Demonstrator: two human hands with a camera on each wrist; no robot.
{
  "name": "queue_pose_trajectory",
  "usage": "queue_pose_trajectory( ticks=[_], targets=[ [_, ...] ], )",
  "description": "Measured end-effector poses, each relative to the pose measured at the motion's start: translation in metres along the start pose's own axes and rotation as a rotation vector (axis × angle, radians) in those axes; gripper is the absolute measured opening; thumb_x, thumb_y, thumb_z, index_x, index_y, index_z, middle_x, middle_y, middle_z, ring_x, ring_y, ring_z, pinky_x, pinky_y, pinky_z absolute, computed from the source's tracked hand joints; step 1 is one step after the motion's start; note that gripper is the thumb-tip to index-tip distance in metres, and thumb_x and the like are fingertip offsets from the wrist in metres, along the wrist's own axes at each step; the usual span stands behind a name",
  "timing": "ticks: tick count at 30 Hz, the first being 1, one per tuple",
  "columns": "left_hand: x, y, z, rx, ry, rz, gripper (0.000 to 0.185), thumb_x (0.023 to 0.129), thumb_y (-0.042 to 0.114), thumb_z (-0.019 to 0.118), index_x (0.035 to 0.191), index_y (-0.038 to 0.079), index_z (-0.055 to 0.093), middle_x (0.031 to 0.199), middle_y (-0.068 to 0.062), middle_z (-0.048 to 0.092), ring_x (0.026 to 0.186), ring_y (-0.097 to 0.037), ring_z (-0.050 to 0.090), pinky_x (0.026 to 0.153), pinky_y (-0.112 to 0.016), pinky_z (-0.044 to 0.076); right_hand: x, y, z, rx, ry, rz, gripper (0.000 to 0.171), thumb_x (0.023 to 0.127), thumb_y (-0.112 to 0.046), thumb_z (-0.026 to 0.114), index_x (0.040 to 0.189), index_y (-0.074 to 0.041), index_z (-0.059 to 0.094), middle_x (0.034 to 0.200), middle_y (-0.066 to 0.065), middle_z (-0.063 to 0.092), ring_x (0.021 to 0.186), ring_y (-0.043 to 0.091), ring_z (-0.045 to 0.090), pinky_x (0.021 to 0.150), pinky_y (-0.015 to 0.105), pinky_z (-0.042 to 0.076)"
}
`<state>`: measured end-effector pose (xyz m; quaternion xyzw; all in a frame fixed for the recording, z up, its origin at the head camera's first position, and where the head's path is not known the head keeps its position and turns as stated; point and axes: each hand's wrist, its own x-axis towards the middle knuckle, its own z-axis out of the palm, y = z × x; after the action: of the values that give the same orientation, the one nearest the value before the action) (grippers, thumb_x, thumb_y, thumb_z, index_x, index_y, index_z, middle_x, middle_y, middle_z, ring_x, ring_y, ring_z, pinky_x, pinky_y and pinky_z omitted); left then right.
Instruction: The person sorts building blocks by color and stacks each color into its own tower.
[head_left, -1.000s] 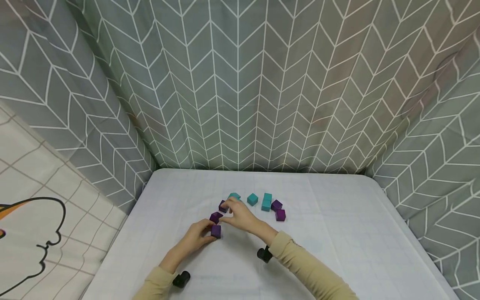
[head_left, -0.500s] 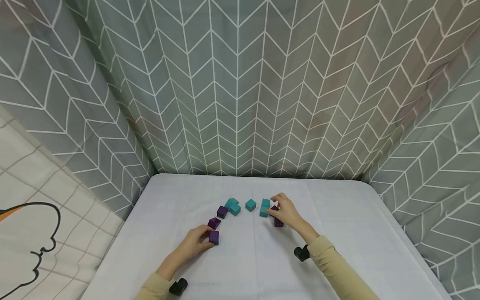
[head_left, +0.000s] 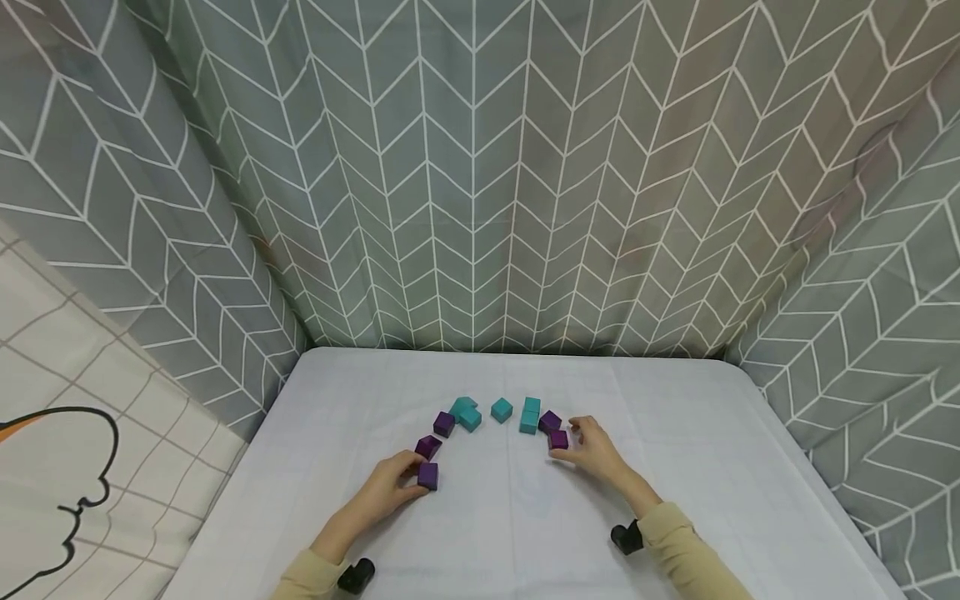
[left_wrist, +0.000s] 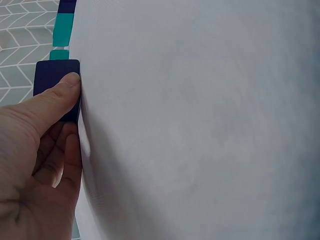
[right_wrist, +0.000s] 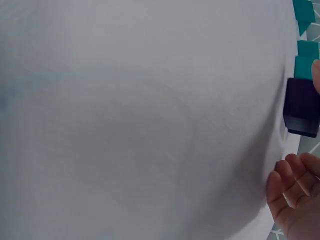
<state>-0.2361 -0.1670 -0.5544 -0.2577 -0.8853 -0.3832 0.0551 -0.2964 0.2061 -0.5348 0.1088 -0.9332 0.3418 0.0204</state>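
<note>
In the head view, my left hand [head_left: 386, 487] pinches a purple cube [head_left: 428, 476] at the near left end of a curved row of blocks. The left wrist view shows the thumb [left_wrist: 70, 82] against the cube's face. At the opposite end, my right hand [head_left: 600, 454] is spread beside another purple cube [head_left: 558, 439]. In the right wrist view its curved fingers [right_wrist: 290, 182] stand apart from the dark purple cube [right_wrist: 301, 107]. That thumb [right_wrist: 316, 75] is mostly cut off by the frame edge, overlapping the cube's side.
Between the hands, the row holds purple blocks [head_left: 444, 424] and teal blocks [head_left: 501, 409], with small gaps between some. A white cloth covers the table [head_left: 502, 533]. Patterned grey curtains [head_left: 480, 183] hang behind and at both sides. Each wrist carries a black camera [head_left: 627, 537].
My right hand has gone from the left purple blocks across to the right end, then drawn slightly nearer and outward. A teal block hidden earlier now shows. My left hand stays on its cube.
</note>
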Motion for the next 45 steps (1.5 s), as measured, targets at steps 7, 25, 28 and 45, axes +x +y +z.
queue_pose_trajectory(
  ticks=[7,25,28,45],
  targets=[
    [-0.002,0.000,0.002,0.004,0.000,-0.001,0.035,0.073,0.014,0.072,0.102,0.006,0.056,0.098,-0.002,0.058,0.086,-0.014,0.058,0.076,-0.029,0.048,-0.005,0.003,0.011,0.012,0.033,-0.025,0.053,0.067,-0.024,0.077,0.106,0.003,0.053,0.095,0.007,0.053,0.082,0.017,0.048,0.071,0.032,0.042],
    [-0.001,0.000,0.000,0.004,-0.025,-0.041,0.034,0.074,0.015,0.071,0.103,0.008,0.055,0.100,-0.001,0.058,0.088,-0.013,0.057,0.077,-0.028,0.048,-0.007,0.005,0.017,0.058,0.129,-0.147,0.031,0.065,-0.014,0.078,0.088,-0.003,0.060,0.074,0.001,0.048,0.068,0.014,0.042,0.058,0.023,0.034],
    [-0.001,-0.001,0.001,0.004,-0.021,-0.032,0.034,0.074,0.016,0.071,0.103,0.008,0.055,0.100,0.000,0.058,0.088,-0.012,0.057,0.077,-0.028,0.048,-0.009,0.006,0.018,0.065,0.154,-0.152,0.030,0.064,-0.011,0.079,0.087,-0.004,0.061,0.072,0.001,0.047,0.066,0.013,0.041,0.057,0.021,0.032],
    [-0.001,-0.002,0.001,0.035,0.015,0.029,0.034,0.073,0.013,0.072,0.101,0.005,0.055,0.097,-0.003,0.059,0.085,-0.014,0.058,0.074,-0.028,0.049,-0.008,0.008,0.019,0.088,0.147,-0.116,0.032,0.064,-0.012,0.079,0.090,-0.003,0.062,0.073,0.001,0.050,0.063,0.011,0.042,0.054,0.021,0.035]
  ],
)
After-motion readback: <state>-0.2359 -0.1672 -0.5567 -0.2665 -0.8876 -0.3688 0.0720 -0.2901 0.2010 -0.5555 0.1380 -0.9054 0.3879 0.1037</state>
